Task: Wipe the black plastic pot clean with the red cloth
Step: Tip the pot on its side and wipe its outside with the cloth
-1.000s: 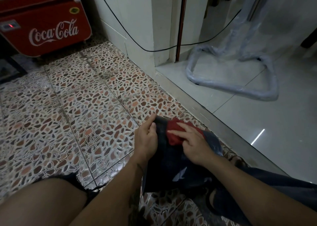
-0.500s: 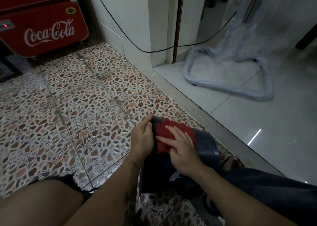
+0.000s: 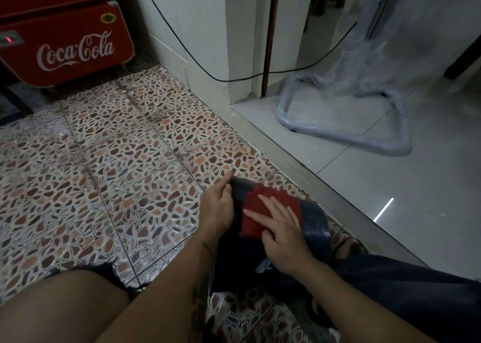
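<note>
Right hand [image 3: 282, 234]: lay flat, fingers spread, pressing the red cloth [image 3: 263, 213] onto the pot's side.
Left hand [image 3: 217, 208]: was wrapped round the far edge of the black plastic pot [image 3: 316, 221], bracing it.
Pot: lay on its side between the legs, just above the pebble-tile floor [image 3: 117, 160].
Risk: pot could've rolled or slipped out if the wipe pushed harder than the brace (smooth plastic, so yeah).
Inside the pot: couldn't see, opening was hidden.

- "Coca-Cola" is written in white script on the red front panel of the cooler [image 3: 65, 43], at upper left.
- A small yellow oval badge [image 3: 108, 17] is seen above the script; its wording cannot be read.
</note>
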`<state>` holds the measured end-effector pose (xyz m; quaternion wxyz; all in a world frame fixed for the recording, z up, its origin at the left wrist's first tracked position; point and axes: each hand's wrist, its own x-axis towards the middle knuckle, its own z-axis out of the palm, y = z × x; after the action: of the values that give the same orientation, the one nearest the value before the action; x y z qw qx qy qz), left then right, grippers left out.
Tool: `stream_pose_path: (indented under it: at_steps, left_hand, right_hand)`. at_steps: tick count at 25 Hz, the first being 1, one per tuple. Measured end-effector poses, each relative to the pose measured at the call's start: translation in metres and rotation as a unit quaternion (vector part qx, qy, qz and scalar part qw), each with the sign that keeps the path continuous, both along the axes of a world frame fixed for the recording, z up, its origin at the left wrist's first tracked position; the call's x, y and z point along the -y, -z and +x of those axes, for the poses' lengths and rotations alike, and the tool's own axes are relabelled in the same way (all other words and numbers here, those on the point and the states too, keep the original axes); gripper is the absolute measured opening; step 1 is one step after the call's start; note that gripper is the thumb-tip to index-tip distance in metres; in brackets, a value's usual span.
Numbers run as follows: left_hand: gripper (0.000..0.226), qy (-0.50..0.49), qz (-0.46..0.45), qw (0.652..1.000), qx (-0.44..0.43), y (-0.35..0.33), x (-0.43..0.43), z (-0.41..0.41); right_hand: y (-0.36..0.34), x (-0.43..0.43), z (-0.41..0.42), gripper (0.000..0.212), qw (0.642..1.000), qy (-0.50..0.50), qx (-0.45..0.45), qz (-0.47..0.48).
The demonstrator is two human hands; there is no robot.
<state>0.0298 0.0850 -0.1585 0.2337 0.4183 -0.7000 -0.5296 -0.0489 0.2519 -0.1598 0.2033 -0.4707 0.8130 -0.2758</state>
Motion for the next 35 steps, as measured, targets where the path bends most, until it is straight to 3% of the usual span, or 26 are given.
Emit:
stream_pose_path:
  at_steps: [3,7,10,13,15,19,24,26,31,35]
  left_hand:
    - [0.041,0.009,-0.010,1.000,0.020,-0.003,0.001,-0.006]
    - [0.046,0.013,-0.026,0.999,0.024,-0.002,-0.006,-0.003]
    - [0.047,0.003,-0.084,0.994,0.062,-0.002,-0.005,-0.002]
    - [0.041,-0.004,-0.116,0.989,0.095,-0.009,-0.001,-0.013]
    - [0.036,-0.015,-0.126,0.985,0.116,-0.016,0.002,-0.021]
    - [0.031,-0.003,-0.216,0.967,0.136,-0.025,-0.010,-0.016]
    - [0.053,0.096,-0.260,0.948,0.156,-0.015,-0.041,0.024]
    - [0.053,0.084,-0.250,0.954,0.140,-0.019,-0.041,0.023]
    - [0.045,0.000,-0.190,0.973,0.130,-0.030,-0.031,0.021]
    - [0.041,-0.011,-0.114,0.988,0.103,-0.028,-0.023,0.020]
  right_hand:
    - [0.012,-0.026,-0.038,0.061,0.996,0.072,-0.016,0.045]
    - [0.008,0.029,-0.061,0.054,0.974,0.145,0.016,0.176]
    - [0.005,0.046,-0.036,0.054,0.982,0.122,-0.012,0.147]
    - [0.004,0.005,0.000,0.060,0.997,0.009,-0.065,0.036]
    - [0.007,-0.028,0.011,0.066,0.995,-0.044,-0.090,0.018]
    - [0.016,-0.040,-0.009,0.065,0.992,0.025,-0.106,0.066]
    - [0.013,-0.017,-0.038,0.056,0.986,0.135,-0.040,0.093]
    - [-0.004,-0.007,-0.030,0.055,0.986,0.143,-0.029,0.082]
    - [-0.027,-0.005,0.026,0.065,0.996,-0.024,-0.075,0.047]
    - [0.005,-0.020,-0.005,0.064,0.987,0.052,-0.077,0.133]
